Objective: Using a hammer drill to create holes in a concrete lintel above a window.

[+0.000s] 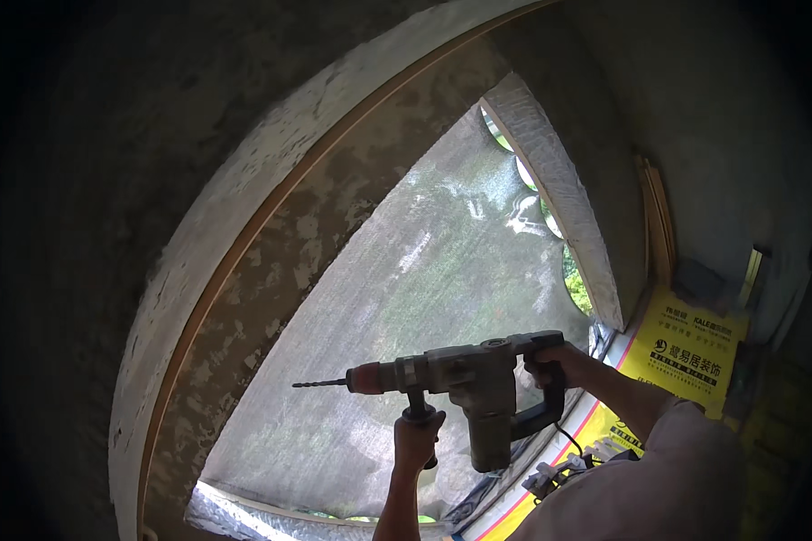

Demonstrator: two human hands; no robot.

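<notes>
A rotary hammer drill [483, 388] with a grey body, a reddish collar and a long drill bit [320, 384] is held up level, its bit pointing left. My left hand [417, 440] is closed round the black side handle below the drill's front end. At the back, my right hand [561, 362] grips the dark rear handle; its fingers are partly hidden by the handle. A black cord [570, 442] hangs from the rear handle. The bit's tip appears apart from any surface, against the hazy window covering behind it.
Behind the drill is a window covered with translucent sheeting [424, 243]. A thin brown strip [271, 203] runs along the rough plaster at the left. Yellow printed sheeting [686, 347] lies at the right, near leaning wooden boards [659, 221]. Grey clutter [559, 473] lies below the drill.
</notes>
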